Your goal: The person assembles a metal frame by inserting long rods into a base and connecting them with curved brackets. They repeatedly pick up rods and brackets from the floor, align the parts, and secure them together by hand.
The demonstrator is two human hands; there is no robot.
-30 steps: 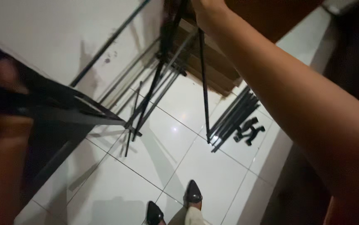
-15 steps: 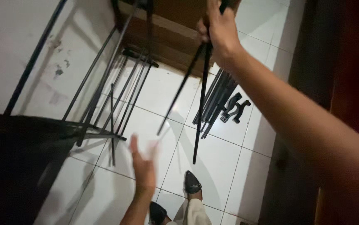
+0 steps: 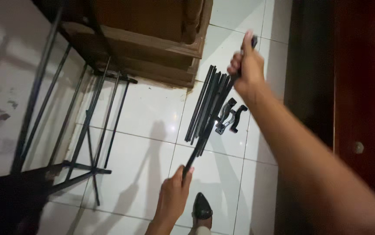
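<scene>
Both hands grip one black metal rod.
Right hand fists its top at 1 o'clock, left hand pinches the black metal rod low; a swing could scatter the rod bundle.

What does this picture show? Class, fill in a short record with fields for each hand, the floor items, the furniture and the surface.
Right hand: right hand grips the upper end of a long thin black metal rod
Left hand: left hand holds the rod's lower end
Floor items: bundle of black metal rods lying together; black plastic curved brackets beside them
Furniture: brown wooden cabinet; partly built black metal frame rack on the left
Surface: white glossy tiled floor
Also seen: black pointed shoe
</scene>
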